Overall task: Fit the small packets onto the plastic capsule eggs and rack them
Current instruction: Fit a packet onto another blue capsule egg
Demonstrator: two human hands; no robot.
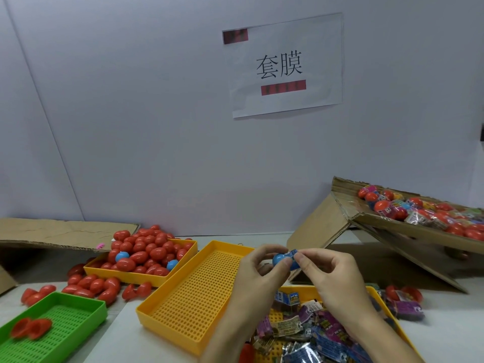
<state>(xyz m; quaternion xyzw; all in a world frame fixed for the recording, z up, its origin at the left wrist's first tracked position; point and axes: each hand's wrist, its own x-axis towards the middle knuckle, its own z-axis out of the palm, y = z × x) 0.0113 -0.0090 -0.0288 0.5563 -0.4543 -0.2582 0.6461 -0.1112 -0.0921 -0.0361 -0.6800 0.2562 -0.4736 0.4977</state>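
A blue capsule egg (278,259) is held up above the trays. My left hand (258,268) grips it from the left. My right hand (327,273) pinches a blue packet (292,255) that sits partly over the egg's right end. Below my hands a yellow tray (387,307) holds a heap of small printed packets (301,334). An empty perforated yellow tray (193,292) lies in the middle. Behind it to the left, another yellow tray (131,275) is piled with red eggs (146,251) and two blue ones.
A green perforated tray (76,313) at the front left holds an opened red egg (30,327). Loose red eggs (91,284) lie on the table. A tilted cardboard box (408,231) at the right holds several sleeved eggs. Flat cardboard (52,231) lies at the back left.
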